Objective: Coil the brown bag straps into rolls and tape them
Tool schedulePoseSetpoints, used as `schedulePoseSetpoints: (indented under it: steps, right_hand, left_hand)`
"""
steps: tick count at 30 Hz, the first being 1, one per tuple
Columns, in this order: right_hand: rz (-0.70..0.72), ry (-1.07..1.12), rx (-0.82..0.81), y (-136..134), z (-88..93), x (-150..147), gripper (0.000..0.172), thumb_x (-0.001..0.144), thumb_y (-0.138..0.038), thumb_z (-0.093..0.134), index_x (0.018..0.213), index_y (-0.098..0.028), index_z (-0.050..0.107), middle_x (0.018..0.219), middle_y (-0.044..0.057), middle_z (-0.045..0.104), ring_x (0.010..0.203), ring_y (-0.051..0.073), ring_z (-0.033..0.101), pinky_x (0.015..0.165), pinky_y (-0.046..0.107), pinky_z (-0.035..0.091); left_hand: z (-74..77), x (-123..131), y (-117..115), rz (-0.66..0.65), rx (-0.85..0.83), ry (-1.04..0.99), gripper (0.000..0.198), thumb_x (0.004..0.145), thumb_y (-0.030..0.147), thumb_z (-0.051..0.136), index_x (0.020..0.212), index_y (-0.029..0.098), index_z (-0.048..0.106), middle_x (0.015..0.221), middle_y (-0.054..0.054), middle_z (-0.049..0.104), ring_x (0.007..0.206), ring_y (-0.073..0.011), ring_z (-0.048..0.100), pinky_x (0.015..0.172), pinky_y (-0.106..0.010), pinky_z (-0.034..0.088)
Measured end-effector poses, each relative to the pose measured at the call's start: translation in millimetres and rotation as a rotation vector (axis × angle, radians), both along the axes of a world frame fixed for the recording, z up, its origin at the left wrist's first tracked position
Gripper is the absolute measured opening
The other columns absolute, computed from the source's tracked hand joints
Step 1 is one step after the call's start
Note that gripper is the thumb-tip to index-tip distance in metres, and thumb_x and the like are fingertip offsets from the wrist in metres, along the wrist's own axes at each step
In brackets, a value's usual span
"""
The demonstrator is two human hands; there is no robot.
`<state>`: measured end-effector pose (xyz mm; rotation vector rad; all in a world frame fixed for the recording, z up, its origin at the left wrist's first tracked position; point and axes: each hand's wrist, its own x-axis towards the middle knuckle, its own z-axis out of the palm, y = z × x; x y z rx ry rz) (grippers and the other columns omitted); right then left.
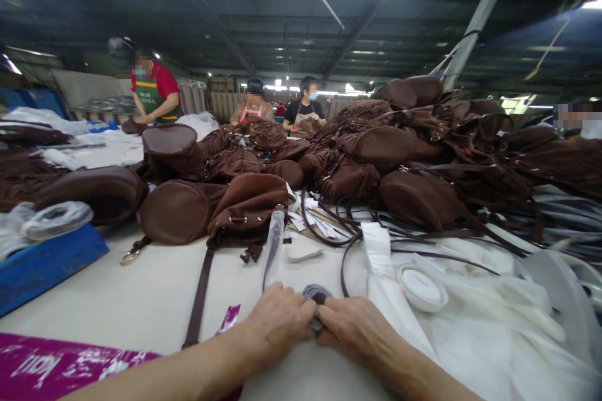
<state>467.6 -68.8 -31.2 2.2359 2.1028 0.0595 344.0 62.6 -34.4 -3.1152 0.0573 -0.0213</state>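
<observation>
My left hand and my right hand meet low in the middle of the head view, both closed on a small coiled strap. It looks greyish, as if wrapped in clear plastic, with a dark middle; the fingers cover part of it. A clear plastic sleeve with a dark strap in it runs up from behind my left hand toward a brown fringed drawstring bag. Right of the coil, a thin dark strap curves down behind my right hand.
Brown bags are heaped across the table's far side. At left stands a blue bin with plastic-wrapped coils. White plastic bags and a white round container lie at right. Several co-workers are beyond the heap.
</observation>
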Motion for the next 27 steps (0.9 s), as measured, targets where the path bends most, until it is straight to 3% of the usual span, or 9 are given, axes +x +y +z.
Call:
schedulePoseSetpoints:
  steps: [3,5,9,12,16,21,24,27]
  right_hand:
    - [0.110,-0.026,-0.025,0.9,5.9,9.5,0.010,0.084,-0.027,0.067,0.090,-0.018,0.064,0.080,0.002,0.070,0.062,0.016,0.064,0.048,0.028,0.026]
    - [0.093,-0.053,0.021,2.2,11.6,9.7,0.008,0.085,-0.026,0.066,0.087,-0.019,0.065,0.077,0.002,0.069,0.062,0.016,0.063,0.049,0.027,0.030]
    - [-0.077,-0.038,0.198,5.1,12.3,-6.0,0.008,0.078,-0.021,0.072,0.083,-0.017,0.066,0.087,0.007,0.067,0.079,0.023,0.062,0.063,0.031,0.042]
    - [-0.164,0.107,0.203,6.7,0.2,-14.6,0.008,0.077,-0.019,0.072,0.082,-0.018,0.066,0.089,0.005,0.066,0.080,0.021,0.062,0.065,0.029,0.044]
    - [-0.129,0.159,0.164,8.1,-12.9,-4.5,0.012,0.078,-0.017,0.071,0.088,-0.018,0.064,0.090,0.004,0.067,0.080,0.020,0.062,0.065,0.028,0.044]
    - [0.187,0.181,0.117,10.0,-4.7,21.5,0.010,0.079,-0.019,0.071,0.082,-0.016,0.062,0.090,0.003,0.067,0.082,0.019,0.059,0.071,0.029,0.044]
    - [0.236,0.138,0.096,8.8,1.1,24.9,0.006,0.082,-0.019,0.067,0.083,-0.016,0.062,0.090,0.004,0.068,0.080,0.019,0.059,0.071,0.031,0.043]
    - [0.073,0.110,0.077,7.9,1.8,11.0,0.007,0.083,-0.016,0.064,0.090,-0.017,0.063,0.092,0.005,0.068,0.079,0.021,0.063,0.065,0.030,0.042]
  left_hand:
    - [13.7,5.5,22.7,-0.106,0.025,-0.011,0.026,0.089,0.050,0.055,0.091,0.024,0.061,0.083,-0.003,0.065,0.075,-0.0225,0.063,0.066,-0.032,0.047]
    - [14.5,8.6,26.5,-0.117,0.026,-0.008,0.027,0.089,0.049,0.055,0.087,0.023,0.062,0.082,-0.003,0.065,0.075,-0.0218,0.062,0.065,-0.031,0.046]
    - [-5.1,7.1,6.7,0.049,-0.002,-0.096,0.016,0.089,0.035,0.060,0.092,0.019,0.061,0.087,-0.005,0.066,0.080,-0.0225,0.061,0.070,-0.032,0.046]
    - [-13.7,2.3,-3.4,0.083,-0.011,-0.126,0.007,0.092,0.024,0.055,0.091,0.018,0.059,0.086,-0.005,0.065,0.081,-0.0226,0.060,0.073,-0.034,0.045]
    - [6.0,3.5,14.2,-0.058,-0.008,-0.052,0.012,0.092,0.031,0.054,0.095,0.019,0.058,0.082,-0.003,0.066,0.077,-0.0214,0.059,0.074,-0.035,0.042]
    - [34.3,17.8,48.9,-0.282,0.050,0.037,0.009,0.084,0.023,0.063,0.092,0.026,0.062,0.080,-0.001,0.064,0.078,-0.0198,0.057,0.067,-0.030,0.037]
    - [29.4,21.7,54.4,-0.342,0.069,-0.003,0.003,0.085,0.024,0.062,0.088,0.024,0.061,0.078,-0.001,0.061,0.075,-0.0188,0.055,0.066,-0.030,0.036]
    - [12.3,16.6,44.0,-0.280,0.032,-0.054,0.003,0.086,0.020,0.060,0.089,0.022,0.059,0.082,-0.002,0.061,0.077,-0.0191,0.053,0.071,-0.032,0.038]
